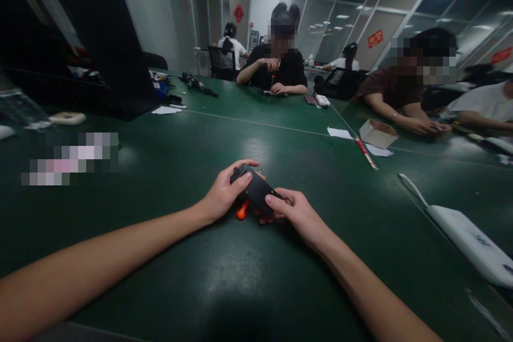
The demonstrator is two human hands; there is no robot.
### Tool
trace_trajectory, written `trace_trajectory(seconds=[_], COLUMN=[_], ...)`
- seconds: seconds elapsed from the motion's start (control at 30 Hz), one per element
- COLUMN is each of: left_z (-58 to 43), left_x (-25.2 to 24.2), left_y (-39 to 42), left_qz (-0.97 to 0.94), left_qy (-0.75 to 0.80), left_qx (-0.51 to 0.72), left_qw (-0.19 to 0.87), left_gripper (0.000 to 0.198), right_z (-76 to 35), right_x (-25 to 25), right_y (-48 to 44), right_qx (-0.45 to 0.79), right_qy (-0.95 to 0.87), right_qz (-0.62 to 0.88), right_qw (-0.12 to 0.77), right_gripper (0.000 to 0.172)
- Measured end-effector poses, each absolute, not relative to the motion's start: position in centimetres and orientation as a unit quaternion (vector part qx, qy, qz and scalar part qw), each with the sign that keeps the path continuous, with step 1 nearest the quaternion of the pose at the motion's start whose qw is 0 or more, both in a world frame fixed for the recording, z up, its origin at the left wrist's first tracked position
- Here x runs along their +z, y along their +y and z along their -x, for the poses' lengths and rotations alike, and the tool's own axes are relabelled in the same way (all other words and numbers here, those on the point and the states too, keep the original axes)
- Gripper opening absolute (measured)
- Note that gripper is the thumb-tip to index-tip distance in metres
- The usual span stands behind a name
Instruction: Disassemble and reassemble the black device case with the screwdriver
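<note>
While both hands grip it, the small black device (256, 188) sits just above the green worktop (200, 278), near the middle of the view and close to the person. Left hand (224, 195) is curled around the far, upper end, thumb laid across the top face and fingers wrapped behind. Right hand (294, 211) is closed on the near, lower end, thumb on the upper edge and fingers tucked beneath. An orange part (242, 209) shows under the device between the hands; it may be a tool handle or a tab of the device itself, and the dim view does not settle which.

Judgement on handling: with a two-ended hold like this, keep the left hand as the steady clamp and let the right do any fine work, staying low over the worktop so a slip drops nothing far. Keep thumbs off seams that need to part.

Further out: a white flat device (473, 240) with a cable lies to the right, well apart. A red-handled tool (365, 153) and a small open cardboard box (377, 133) lie beyond, beside paper scraps. A black case (100, 48) stands at far left. Other people sit across the worktop, hands busy with their own items.
</note>
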State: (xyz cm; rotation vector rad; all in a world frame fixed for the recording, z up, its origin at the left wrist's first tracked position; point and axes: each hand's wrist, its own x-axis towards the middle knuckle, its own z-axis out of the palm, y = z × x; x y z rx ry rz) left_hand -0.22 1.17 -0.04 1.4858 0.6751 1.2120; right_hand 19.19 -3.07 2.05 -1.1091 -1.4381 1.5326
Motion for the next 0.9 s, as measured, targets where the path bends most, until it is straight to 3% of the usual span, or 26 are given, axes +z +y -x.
trace_trajectory(seconds=[0.17, 0.33, 0.43, 0.77, 0.9], left_z=[-0.1, -0.2, -0.1, 0.2, -0.1], left_x=[0.0, 0.1, 0.1, 0.0, 0.3], left_y=[1.6, 1.2, 0.6, 0.6, 0.6], left_qz=[-0.56, -0.614, -0.648, -0.607, -0.612], left_qy=[0.283, 0.244, 0.21, 0.214, 0.199], left_qx=[0.524, 0.413, 0.357, 0.398, 0.395], left_qw=[0.576, 0.627, 0.639, 0.654, 0.655], left_gripper=[0.065, 0.053, 0.049, 0.052, 0.057], right_z=[-17.7, -15.8, -15.4, -16.0, -15.9], right_x=[1.3, 1.4, 1.7, 1.6, 1.5], right_y=[-3.4, -4.1, -4.6, -4.3, -4.1], right_qx=[0.574, 0.531, 0.516, 0.521, 0.52], right_qy=[-0.517, -0.523, -0.545, -0.577, -0.579], right_qz=[0.443, 0.427, 0.419, 0.427, 0.421], right_qw=[0.455, 0.511, 0.511, 0.463, 0.466], right_gripper=[0.039, 0.036, 0.041, 0.046, 0.039])
